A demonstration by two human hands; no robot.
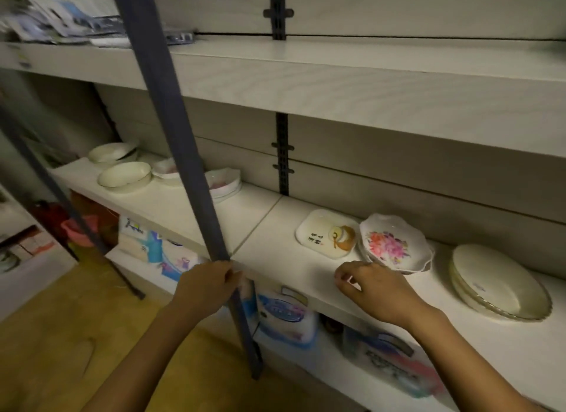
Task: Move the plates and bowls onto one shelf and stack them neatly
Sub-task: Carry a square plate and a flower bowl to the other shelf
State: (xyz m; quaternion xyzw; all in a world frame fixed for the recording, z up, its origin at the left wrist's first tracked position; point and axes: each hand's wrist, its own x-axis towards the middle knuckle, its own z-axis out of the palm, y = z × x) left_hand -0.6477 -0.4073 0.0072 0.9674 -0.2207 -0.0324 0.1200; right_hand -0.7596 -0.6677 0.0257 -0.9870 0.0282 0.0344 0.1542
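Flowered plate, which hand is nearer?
Right. The right hand is just front-left of the flowered plate; the left hand holds the blue post, farther left.

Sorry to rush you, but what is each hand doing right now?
The left hand grips the blue shelf post.
The right hand is loosely curled and holds nothing, beside the floral plate.

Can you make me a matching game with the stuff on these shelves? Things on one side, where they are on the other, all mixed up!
1 left hand
2 flower plate
3 papers
4 plain white plates

A left end of the top shelf
B far right of the middle shelf
C gripping the blue post
D beside the square plate

Pairs: 1-C, 2-D, 3-A, 4-B
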